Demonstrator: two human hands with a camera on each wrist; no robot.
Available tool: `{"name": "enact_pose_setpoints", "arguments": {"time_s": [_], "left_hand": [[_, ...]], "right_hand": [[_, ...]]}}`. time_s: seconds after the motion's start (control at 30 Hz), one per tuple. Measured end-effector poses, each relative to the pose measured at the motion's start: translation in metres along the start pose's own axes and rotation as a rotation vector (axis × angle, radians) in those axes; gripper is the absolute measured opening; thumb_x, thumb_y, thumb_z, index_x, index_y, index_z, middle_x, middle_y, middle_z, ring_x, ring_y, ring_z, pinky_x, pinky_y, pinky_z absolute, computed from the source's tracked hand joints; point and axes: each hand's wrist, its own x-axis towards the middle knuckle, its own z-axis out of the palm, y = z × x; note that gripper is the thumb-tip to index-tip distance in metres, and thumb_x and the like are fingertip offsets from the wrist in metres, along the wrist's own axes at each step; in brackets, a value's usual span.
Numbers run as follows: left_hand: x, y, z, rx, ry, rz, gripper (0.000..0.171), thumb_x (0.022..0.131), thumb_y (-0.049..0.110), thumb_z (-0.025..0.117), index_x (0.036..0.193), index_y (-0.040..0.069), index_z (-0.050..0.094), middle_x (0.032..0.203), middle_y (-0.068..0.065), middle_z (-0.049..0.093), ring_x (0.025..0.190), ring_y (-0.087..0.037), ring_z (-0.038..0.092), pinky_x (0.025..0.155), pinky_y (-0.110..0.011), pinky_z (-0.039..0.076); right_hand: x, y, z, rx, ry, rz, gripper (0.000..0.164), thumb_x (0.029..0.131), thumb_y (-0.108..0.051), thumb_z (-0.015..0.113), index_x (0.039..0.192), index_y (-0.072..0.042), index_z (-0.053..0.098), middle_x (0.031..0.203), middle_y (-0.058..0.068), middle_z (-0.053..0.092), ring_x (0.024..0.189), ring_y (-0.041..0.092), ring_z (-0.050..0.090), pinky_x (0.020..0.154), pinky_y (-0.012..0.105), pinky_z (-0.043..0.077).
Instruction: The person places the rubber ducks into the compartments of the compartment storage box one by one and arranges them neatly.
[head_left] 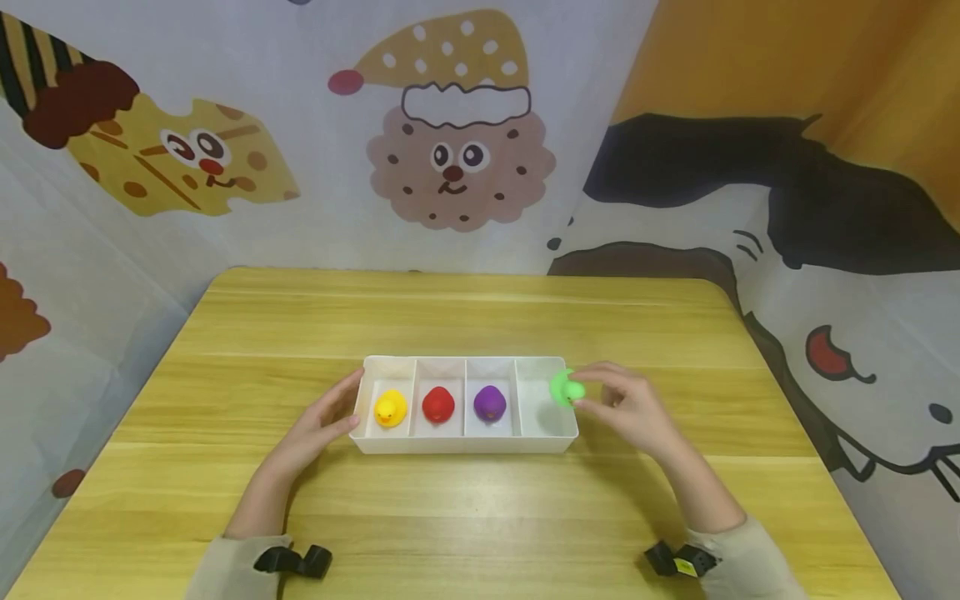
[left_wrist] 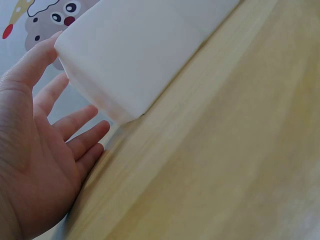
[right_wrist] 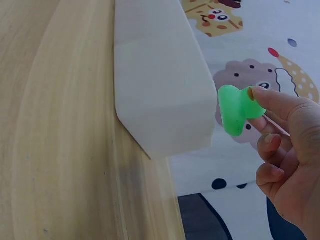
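A white tray (head_left: 457, 445) with a row of compartments sits on the table. A yellow rubber duck (head_left: 390, 408), a red duck-like toy (head_left: 438, 406) and a purple one (head_left: 490, 404) each occupy their own compartment, from left to right. My right hand (head_left: 630, 410) pinches a green rubber duck (right_wrist: 236, 109) between thumb and fingers, at the tray's right rim, above the rightmost compartment. At the opposite end, my left hand (head_left: 317, 429) touches the tray's left side with thumb and fingertips; its fingers (left_wrist: 80, 122) are spread and loosely extended.
The wooden table (head_left: 480, 517) reaches back to a wall cloth (head_left: 292, 242) printed with cartoon figures. Each sleeve carries a black wrist device, one at the left wrist (head_left: 294, 561) and one at the right (head_left: 681, 559).
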Motion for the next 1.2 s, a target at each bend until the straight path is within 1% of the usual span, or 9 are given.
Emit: {"name": "enact_pose_setpoints", "arguments": {"time_s": [0.13, 0.27, 0.37, 0.57, 0.7, 0.8, 0.93, 1.07, 1.2], "left_hand": [[0.0, 0.0, 0.0, 0.002, 0.0, 0.0, 0.063, 0.097, 0.006, 0.054, 0.152, 0.012, 0.026, 0.155, -0.016, 0.022, 0.138, -0.039, 0.022, 0.106, -0.063, 0.014], [0.0, 0.0, 0.0, 0.006, 0.002, 0.002, 0.063, 0.097, 0.005, 0.054, 0.152, 0.013, 0.026, 0.155, -0.016, 0.023, 0.138, -0.04, 0.022, 0.106, -0.064, 0.015], [0.0, 0.0, 0.0, 0.001, 0.001, 0.003, 0.063, 0.096, 0.004, 0.053, 0.152, 0.012, 0.026, 0.155, -0.017, 0.022, 0.138, -0.04, 0.022, 0.106, -0.064, 0.014], [0.0, 0.001, 0.0, -0.003, 0.002, 0.002, 0.063, 0.096, 0.003, 0.053, 0.152, 0.011, 0.026, 0.155, -0.018, 0.023, 0.137, -0.041, 0.023, 0.106, -0.065, 0.015], [0.001, 0.001, 0.0, -0.001, 0.002, 0.004, 0.063, 0.096, 0.003, 0.053, 0.152, 0.011, 0.026, 0.154, -0.018, 0.023, 0.137, -0.041, 0.023, 0.106, -0.064, 0.015], [0.001, 0.0, 0.0, 0.002, 0.0, 0.008, 0.062, 0.097, 0.003, 0.053, 0.152, 0.009, 0.025, 0.155, -0.018, 0.023, 0.137, -0.041, 0.023, 0.105, -0.064, 0.016], [0.001, 0.0, -0.001, 0.005, -0.001, 0.012, 0.062, 0.097, 0.002, 0.052, 0.152, 0.008, 0.024, 0.154, -0.018, 0.024, 0.136, -0.041, 0.025, 0.105, -0.065, 0.017], [0.0, 0.0, 0.0, 0.004, 0.0, 0.012, 0.063, 0.096, 0.003, 0.053, 0.152, 0.008, 0.024, 0.154, -0.018, 0.024, 0.136, -0.041, 0.025, 0.105, -0.064, 0.017], [0.0, 0.0, 0.0, -0.001, 0.002, 0.011, 0.062, 0.096, 0.003, 0.053, 0.152, 0.008, 0.025, 0.154, -0.018, 0.024, 0.137, -0.041, 0.024, 0.105, -0.064, 0.016]], "right_hand": [[0.002, 0.006, 0.004, -0.012, -0.018, 0.003, 0.03, 0.074, 0.008, 0.077, 0.103, 0.002, 0.07, 0.104, 0.013, 0.067, 0.05, 0.009, 0.042, 0.042, 0.023, 0.037], [0.003, 0.025, 0.01, -0.019, -0.036, 0.02, 0.03, 0.074, 0.002, 0.079, 0.103, -0.003, 0.072, 0.103, 0.009, 0.068, 0.05, 0.009, 0.04, 0.042, 0.023, 0.036], [0.005, 0.037, 0.013, -0.028, -0.066, 0.046, 0.03, 0.075, -0.004, 0.081, 0.104, -0.009, 0.073, 0.104, 0.004, 0.068, 0.052, 0.008, 0.04, 0.044, 0.023, 0.036], [0.01, 0.042, 0.016, -0.029, -0.132, 0.055, 0.029, 0.077, -0.013, 0.081, 0.104, -0.016, 0.073, 0.103, -0.004, 0.068, 0.051, 0.008, 0.043, 0.044, 0.024, 0.039], [0.014, 0.044, 0.019, -0.04, -0.17, 0.06, 0.028, 0.077, -0.013, 0.08, 0.104, -0.015, 0.073, 0.104, -0.004, 0.067, 0.05, 0.008, 0.043, 0.042, 0.024, 0.04], [0.016, 0.047, 0.021, -0.045, -0.197, 0.079, 0.027, 0.076, -0.012, 0.081, 0.102, -0.015, 0.072, 0.102, -0.005, 0.067, 0.049, 0.008, 0.042, 0.042, 0.024, 0.039], [0.018, 0.051, 0.023, -0.054, -0.227, 0.11, 0.027, 0.076, -0.012, 0.081, 0.101, -0.016, 0.072, 0.092, -0.007, 0.065, 0.049, 0.006, 0.04, 0.042, 0.024, 0.037], [0.022, 0.056, 0.024, -0.062, -0.258, 0.114, 0.027, 0.075, -0.012, 0.082, 0.101, -0.015, 0.072, 0.081, -0.003, 0.062, 0.049, 0.007, 0.038, 0.042, 0.024, 0.036], [0.025, 0.059, 0.026, -0.089, -0.296, 0.118, 0.029, 0.075, -0.014, 0.082, 0.102, -0.013, 0.072, 0.084, -0.004, 0.064, 0.051, 0.008, 0.041, 0.044, 0.025, 0.038]]}}
